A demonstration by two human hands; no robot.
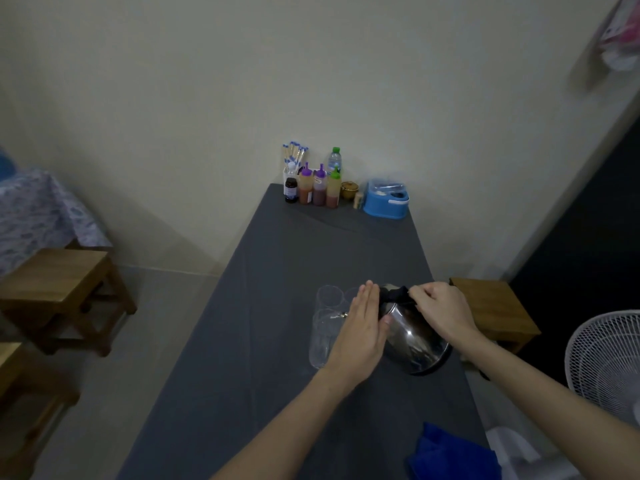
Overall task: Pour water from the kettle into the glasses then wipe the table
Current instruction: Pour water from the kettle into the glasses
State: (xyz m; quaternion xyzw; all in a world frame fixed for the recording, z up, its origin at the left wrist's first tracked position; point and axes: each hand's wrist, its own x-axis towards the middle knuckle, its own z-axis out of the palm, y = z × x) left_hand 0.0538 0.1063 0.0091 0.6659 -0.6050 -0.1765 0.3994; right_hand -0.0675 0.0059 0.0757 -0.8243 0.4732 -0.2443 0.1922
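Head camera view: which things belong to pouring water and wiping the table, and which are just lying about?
In use: kettle, glasses, blue cloth, table, left hand, right hand.
Lying about: sauce bottles, water bottle, chopsticks, blue container, fan, stools.

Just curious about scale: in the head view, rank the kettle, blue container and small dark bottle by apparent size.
Largest: kettle (nearest the camera, which flatters it)
Then: blue container
Smallest: small dark bottle
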